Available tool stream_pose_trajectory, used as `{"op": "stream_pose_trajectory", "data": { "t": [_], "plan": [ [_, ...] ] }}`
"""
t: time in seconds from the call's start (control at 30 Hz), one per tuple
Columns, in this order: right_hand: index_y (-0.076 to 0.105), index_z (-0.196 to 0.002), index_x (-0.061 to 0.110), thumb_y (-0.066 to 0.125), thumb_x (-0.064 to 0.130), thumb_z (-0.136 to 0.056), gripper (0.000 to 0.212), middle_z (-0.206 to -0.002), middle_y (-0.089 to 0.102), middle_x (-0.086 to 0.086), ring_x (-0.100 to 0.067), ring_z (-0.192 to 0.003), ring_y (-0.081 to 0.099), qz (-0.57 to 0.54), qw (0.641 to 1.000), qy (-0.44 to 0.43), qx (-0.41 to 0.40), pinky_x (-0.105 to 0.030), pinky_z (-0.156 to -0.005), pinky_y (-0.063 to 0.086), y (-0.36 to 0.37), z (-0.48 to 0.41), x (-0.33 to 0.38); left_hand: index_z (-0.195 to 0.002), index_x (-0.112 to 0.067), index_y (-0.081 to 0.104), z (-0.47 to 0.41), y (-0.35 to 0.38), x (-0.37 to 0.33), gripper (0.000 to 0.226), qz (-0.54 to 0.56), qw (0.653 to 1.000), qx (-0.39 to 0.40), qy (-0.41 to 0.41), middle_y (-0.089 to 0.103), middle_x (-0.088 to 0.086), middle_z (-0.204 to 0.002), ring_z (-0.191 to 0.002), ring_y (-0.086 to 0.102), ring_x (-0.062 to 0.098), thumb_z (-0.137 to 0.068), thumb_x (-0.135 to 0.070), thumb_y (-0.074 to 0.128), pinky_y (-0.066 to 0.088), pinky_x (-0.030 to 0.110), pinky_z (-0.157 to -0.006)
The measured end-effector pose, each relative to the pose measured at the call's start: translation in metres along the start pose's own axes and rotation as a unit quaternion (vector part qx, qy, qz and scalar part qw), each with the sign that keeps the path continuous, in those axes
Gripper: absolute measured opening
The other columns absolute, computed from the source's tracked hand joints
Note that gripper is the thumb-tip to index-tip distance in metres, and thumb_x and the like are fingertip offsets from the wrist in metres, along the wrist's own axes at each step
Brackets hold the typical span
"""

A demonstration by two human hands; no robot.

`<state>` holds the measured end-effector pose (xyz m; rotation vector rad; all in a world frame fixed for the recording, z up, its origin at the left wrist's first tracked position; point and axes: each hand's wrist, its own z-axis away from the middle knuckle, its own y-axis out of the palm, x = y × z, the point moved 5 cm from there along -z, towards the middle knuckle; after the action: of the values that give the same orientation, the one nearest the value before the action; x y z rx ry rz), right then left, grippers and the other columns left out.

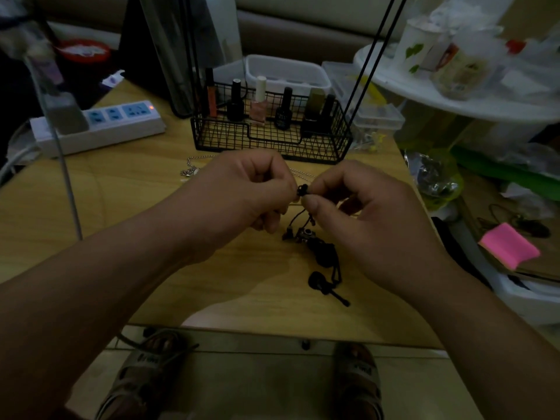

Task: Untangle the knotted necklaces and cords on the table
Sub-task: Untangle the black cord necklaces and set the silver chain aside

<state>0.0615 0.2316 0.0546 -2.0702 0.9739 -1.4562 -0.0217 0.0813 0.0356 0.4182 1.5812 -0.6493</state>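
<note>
Both hands were at frame centre above the table (121,213), fingers curled: left hand (242,192) and right hand (363,213) each pinched the small black knot (302,189) between thumb and forefinger. The cord (295,218) hung from the knot to a charm cluster (303,234) and a guitar pendant (321,283) lying on the table just below the right hand. A silver chain (190,171) lay behind the left hand, in front of the wire basket (272,144) of bottles; power strip (100,125) upper left.
</note>
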Motion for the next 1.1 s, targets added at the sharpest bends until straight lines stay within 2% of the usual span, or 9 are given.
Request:
{"op": "stream_pose_trajectory", "data": {
  "t": [0.1,0.2,0.3,0.37,0.47,0.7,0.87,0.97,1.1],
  "plan": [
    [0.072,-0.092,0.025,0.072,0.026,-0.095,0.003,-0.084,0.067,0.012,-0.005,-0.083,0.063,-0.018,1.0,0.02,0.0,-0.015,-0.067,0.047,-0.001,-0.001,-0.003,-0.082,-0.01,0.065,0.0,-0.001,-0.001,0.005,0.005,1.0,0.001,-0.005,0.061,0.005,-0.069,-0.059,0.059,0.017,-0.086,-0.007,0.064,0.049,0.03,-0.058],
    [0.07,-0.091,0.024,0.067,0.026,-0.098,0.007,-0.085,0.069,0.003,-0.012,-0.079,0.066,-0.102,0.992,0.065,-0.018,-0.024,-0.068,0.054,-0.005,-0.002,-0.008,-0.079,-0.013,0.063,0.0,-0.002,0.001,0.011,0.013,1.0,-0.007,-0.017,0.059,0.005,-0.069,-0.06,0.059,0.018,-0.086,-0.005,0.061,0.048,0.03,-0.059],
    [0.069,-0.091,0.021,0.063,0.024,-0.1,0.012,-0.081,0.068,-0.002,-0.012,-0.073,0.064,-0.169,0.98,0.11,-0.008,-0.024,-0.067,0.054,0.001,-0.002,-0.009,-0.079,-0.014,0.062,0.001,0.001,0.003,0.012,0.02,0.999,-0.004,-0.034,0.059,0.004,-0.071,-0.062,0.06,0.021,-0.089,-0.007,0.06,0.048,0.031,-0.06],
    [0.069,-0.091,0.021,0.061,0.026,-0.101,0.014,-0.078,0.068,0.002,-0.009,-0.071,0.063,-0.173,0.977,0.122,0.001,-0.022,-0.066,0.053,0.004,-0.001,-0.009,-0.084,-0.012,0.064,0.002,0.003,0.001,0.01,0.036,0.998,0.01,-0.045,0.062,0.006,-0.075,-0.063,0.061,0.023,-0.093,-0.015,0.062,0.047,0.034,-0.062],
    [0.068,-0.092,0.021,0.06,0.027,-0.102,0.014,-0.077,0.068,0.003,-0.006,-0.07,0.062,-0.17,0.978,0.116,-0.004,-0.019,-0.065,0.051,0.001,-0.002,-0.007,-0.09,-0.01,0.066,0.003,0.003,-0.002,0.023,0.036,0.998,0.023,-0.042,0.067,0.004,-0.08,-0.066,0.063,0.023,-0.095,-0.033,0.067,0.049,0.036,-0.064],
    [0.067,-0.094,0.023,0.052,0.037,-0.104,0.022,-0.09,0.073,-0.003,-0.017,-0.08,0.068,-0.148,0.974,0.167,0.041,-0.03,-0.074,0.055,0.006,0.001,-0.015,-0.088,-0.012,0.068,0.004,0.0,-0.002,0.013,-0.005,1.0,-0.011,-0.012,0.069,0.002,-0.074,-0.062,0.064,0.017,-0.099,-0.017,0.065,0.053,0.028,-0.06],
    [0.066,-0.095,0.017,0.055,0.026,-0.103,0.016,-0.096,0.074,-0.01,-0.015,-0.079,0.067,-0.174,0.964,0.181,0.088,-0.02,-0.071,0.054,0.009,0.001,-0.015,-0.084,-0.016,0.066,0.002,-0.001,0.002,0.016,0.066,0.997,-0.015,-0.04,0.065,0.003,-0.076,-0.07,0.064,0.018,-0.098,-0.011,0.061,0.053,0.027,-0.059],
    [0.066,-0.096,0.016,0.058,0.022,-0.102,0.012,-0.096,0.074,-0.007,-0.018,-0.085,0.069,-0.173,0.968,0.169,0.069,-0.02,-0.072,0.055,0.006,-0.001,-0.015,-0.084,-0.016,0.064,0.002,0.001,0.004,0.016,0.115,0.991,0.012,-0.064,0.067,0.003,-0.082,-0.075,0.064,0.018,-0.098,-0.011,0.06,0.052,0.027,-0.061],
    [0.07,-0.096,0.02,0.065,0.024,-0.097,0.007,-0.098,0.071,-0.007,-0.025,-0.093,0.066,-0.158,0.976,0.144,0.032,-0.034,-0.081,0.053,0.0,-0.002,-0.014,-0.085,-0.01,0.061,0.002,-0.001,0.002,0.012,0.114,0.992,0.01,-0.059,0.07,0.003,-0.081,-0.075,0.067,0.017,-0.095,-0.006,0.065,0.054,0.028,-0.062]
  ]
}}
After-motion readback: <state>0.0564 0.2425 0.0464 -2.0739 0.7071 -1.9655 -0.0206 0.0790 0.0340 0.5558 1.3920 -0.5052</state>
